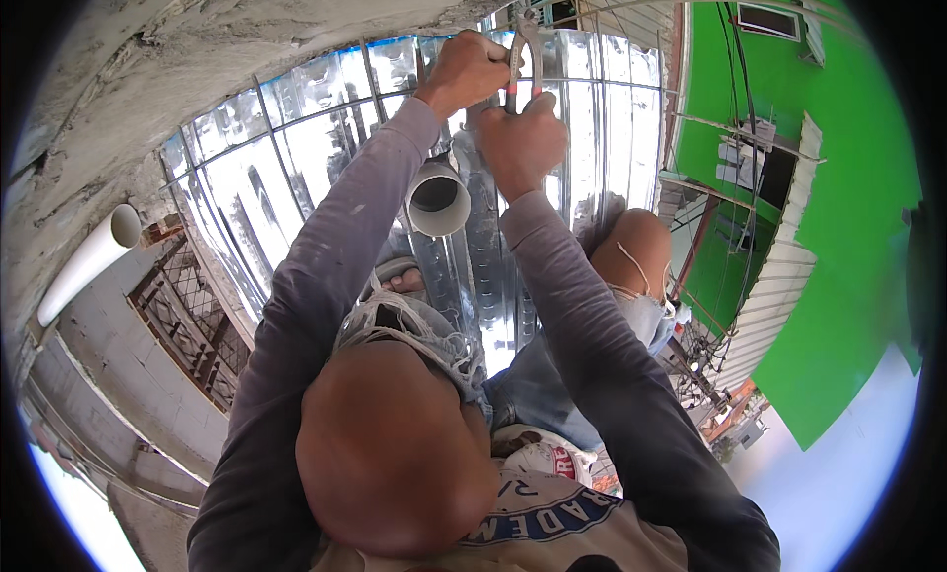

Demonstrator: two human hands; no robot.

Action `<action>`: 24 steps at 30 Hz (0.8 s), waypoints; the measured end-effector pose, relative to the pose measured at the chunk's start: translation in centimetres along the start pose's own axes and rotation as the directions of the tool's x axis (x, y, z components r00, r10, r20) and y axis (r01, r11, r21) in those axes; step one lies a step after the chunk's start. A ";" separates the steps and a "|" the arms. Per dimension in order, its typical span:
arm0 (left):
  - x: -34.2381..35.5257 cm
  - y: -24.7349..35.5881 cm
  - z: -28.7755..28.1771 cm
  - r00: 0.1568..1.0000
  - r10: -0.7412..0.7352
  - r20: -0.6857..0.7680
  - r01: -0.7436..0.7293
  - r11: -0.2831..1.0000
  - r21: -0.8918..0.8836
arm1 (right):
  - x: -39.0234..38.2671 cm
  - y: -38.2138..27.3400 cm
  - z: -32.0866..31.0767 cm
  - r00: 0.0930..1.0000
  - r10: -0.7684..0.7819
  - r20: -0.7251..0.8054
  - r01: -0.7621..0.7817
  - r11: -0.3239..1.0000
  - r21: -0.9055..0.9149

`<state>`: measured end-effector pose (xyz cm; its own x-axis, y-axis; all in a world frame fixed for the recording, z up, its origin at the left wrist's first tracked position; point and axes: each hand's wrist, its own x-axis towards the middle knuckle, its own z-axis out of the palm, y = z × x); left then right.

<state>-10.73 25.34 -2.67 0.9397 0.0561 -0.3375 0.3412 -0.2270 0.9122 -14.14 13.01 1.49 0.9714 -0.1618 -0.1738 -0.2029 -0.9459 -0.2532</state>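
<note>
My right hand [523, 143] grips the lower handles of metal pliers [525, 54], whose head points up toward the top of the corrugated shiny metal sheet. Just left of the pliers, my left hand [469, 71] has its fingers curled closed against them, at the crossing steel bars [364, 71]; what exactly it holds is hidden. The ribbed sheet [261, 187] lies beneath both hands with thin dark bars over it. A short white pipe [438, 220] with an open round end stands between my forearms, below my hands.
A rough concrete wall [197, 30] runs along the upper left, with a white pipe [84, 266] beside it. My bare knees [385, 444] and sandalled foot [402, 281] are below. At right are a green wall [848, 276], hanging cables [740, 69] and a corrugated awning [769, 325].
</note>
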 end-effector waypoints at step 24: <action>0.6 -0.1 0.9 0.989 0.003 -0.145 0.010 0.996 0.088 | 8.7 -3.3 -13.8 0.769 -0.327 0.549 0.525 0.813 -0.252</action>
<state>-10.19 24.56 -3.20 0.9344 0.1956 -0.2977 0.3470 -0.3109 0.8848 -3.29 10.84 13.97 0.7459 0.3392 -0.5733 0.3765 -0.9246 -0.0572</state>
